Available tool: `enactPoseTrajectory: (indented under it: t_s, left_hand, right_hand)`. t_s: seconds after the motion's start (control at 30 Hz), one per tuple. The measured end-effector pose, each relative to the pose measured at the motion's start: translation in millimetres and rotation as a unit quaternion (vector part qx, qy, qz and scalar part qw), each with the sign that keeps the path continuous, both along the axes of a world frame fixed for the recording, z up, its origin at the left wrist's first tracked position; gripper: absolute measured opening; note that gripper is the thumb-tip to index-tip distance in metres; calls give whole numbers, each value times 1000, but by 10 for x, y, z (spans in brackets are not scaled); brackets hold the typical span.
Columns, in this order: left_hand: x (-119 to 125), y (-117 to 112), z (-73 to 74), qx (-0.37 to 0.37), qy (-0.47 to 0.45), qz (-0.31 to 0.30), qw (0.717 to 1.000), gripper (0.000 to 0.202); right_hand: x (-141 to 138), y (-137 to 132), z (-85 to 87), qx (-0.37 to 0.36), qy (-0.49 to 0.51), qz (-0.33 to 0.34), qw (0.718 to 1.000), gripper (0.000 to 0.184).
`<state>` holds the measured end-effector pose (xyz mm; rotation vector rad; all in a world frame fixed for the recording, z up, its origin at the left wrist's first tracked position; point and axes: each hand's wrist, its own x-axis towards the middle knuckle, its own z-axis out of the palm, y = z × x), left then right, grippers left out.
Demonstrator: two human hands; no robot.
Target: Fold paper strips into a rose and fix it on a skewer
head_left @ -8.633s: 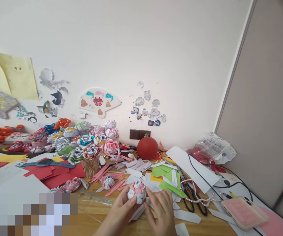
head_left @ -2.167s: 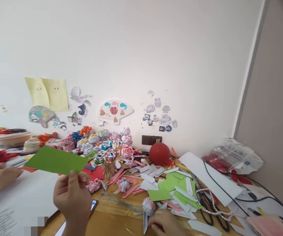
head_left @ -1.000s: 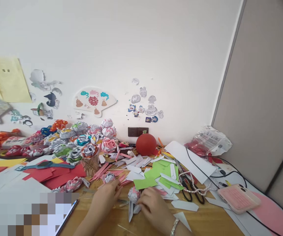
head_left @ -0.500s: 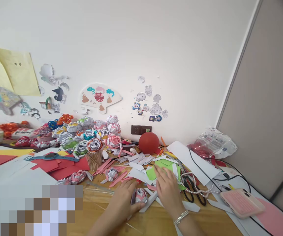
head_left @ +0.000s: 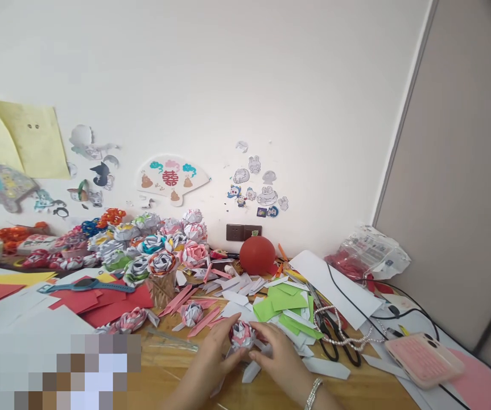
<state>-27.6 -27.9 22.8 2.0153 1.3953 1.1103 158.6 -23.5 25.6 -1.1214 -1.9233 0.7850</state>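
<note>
Between my two hands, near the front of the table, is a folded paper flower (head_left: 242, 335) in pink and white. My left hand (head_left: 216, 354) grips its left side, thumb in front and fingers behind. From the right, my right hand (head_left: 276, 354) closes on it with thumb and fingertips; a silvery bracelet is on that wrist. Just behind lies a smaller paper flower (head_left: 193, 314), beside pink folded strips (head_left: 205, 323). Green paper pieces (head_left: 287, 300) lie behind my right hand, with white folded strips around them.
Finished-looking paper flowers (head_left: 149, 245) crowd the back left beside a red balloon (head_left: 258, 255). Black-handled scissors (head_left: 339, 340), a bead string (head_left: 334, 316) and a pink-cased phone (head_left: 424, 359) lie to the right. A blue watch (head_left: 87, 283) rests on red paper (head_left: 119, 302).
My right hand has come down and left from the green paper to the flower. My left hand has lifted the flower slightly. The view has tilted up a little.
</note>
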Motion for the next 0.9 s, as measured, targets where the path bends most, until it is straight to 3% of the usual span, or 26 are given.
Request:
enactPoseTrajectory:
  t_s: [0.23,0.37,0.5,0.6,0.67,0.73,0.8,0.9]
  left_hand:
    - [98,-10,-62,-59,-175,-58,981,90]
    - [126,26,-74,-63,-227,-88,968,100]
    - [63,47,-92,-40,-181,-40,982,84]
    - [-27,105,-111,-10,-126,28,992,70]
    - [-63,195,-97,4,-85,58,995,65]
    - [-40,332,-39,-3,-52,57,997,64]
    - [52,505,64,-16,-28,41,999,69]
    - [273,773,255,27,55,36,997,81]
  right_hand:
    - [-94,-15,-52,-15,109,-7,994,39]
    - [-153,-42,-115,18,73,30,997,45]
    - [-58,0,-10,87,-20,33,995,42]
    - [169,178,109,141,-116,-85,980,42]
    - [345,346,140,151,-206,-167,952,49]
    - [484,502,127,145,-266,-198,932,49]
    - [556,608,91,141,-280,-193,930,37]
    - [568,659,51,145,-280,-183,931,25]
